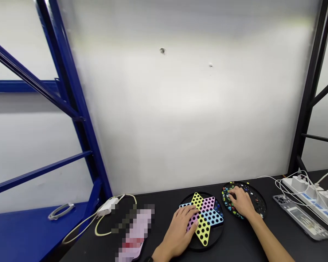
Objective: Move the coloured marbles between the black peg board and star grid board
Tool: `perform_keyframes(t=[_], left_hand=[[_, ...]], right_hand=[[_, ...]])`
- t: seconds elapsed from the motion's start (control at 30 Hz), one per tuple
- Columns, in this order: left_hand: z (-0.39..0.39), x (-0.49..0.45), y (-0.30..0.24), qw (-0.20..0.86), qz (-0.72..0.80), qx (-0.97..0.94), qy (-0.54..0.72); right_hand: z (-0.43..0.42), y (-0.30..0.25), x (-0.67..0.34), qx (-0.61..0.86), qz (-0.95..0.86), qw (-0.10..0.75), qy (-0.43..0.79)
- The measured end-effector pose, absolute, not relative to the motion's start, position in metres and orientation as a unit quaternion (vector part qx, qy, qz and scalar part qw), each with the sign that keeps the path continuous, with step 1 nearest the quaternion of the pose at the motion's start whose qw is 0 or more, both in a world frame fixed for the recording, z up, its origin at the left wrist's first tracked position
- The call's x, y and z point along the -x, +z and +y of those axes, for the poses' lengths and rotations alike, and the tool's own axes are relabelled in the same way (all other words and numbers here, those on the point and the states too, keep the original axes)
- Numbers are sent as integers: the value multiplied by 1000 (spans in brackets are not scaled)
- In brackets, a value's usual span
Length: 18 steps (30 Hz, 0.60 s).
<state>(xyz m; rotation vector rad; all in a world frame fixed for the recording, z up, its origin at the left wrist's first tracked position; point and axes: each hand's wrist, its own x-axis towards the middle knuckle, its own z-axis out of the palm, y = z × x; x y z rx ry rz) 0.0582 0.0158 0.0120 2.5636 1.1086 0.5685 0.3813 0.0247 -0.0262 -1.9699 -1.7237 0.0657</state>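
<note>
Atop blk counter (235, 243): L hand (177, 229) spread flat on star-shaped Chinese checkers board (207, 218), R hand (240, 202) cupped over marbles (227, 203) in round tray (259, 207), any pinch unclear.

"What stood behind the black table (270, 196)?"

"A white wall (164, 109), brightest across its middle, with two small marks on it."

"And to either side?"

"A blue steel shelving rack (71, 91) leaned into view on the left; a black metal frame (308, 91) rose on the right."
</note>
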Motion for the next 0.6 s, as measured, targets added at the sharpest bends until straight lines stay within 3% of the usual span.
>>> perform_keyframes(t=[0.4, 0.5, 0.6], left_hand=[[16, -58, 12, 134, 382, -891, 203], [17, -57, 11, 136, 386, -890, 199], [18, -57, 10, 128, 382, -892, 207]], right_hand=[[32, -31, -379, 729, -651, 213, 3], [32, -31, -381, 720, -640, 266, 30], [36, -27, -385, 681, -581, 426, 133]])
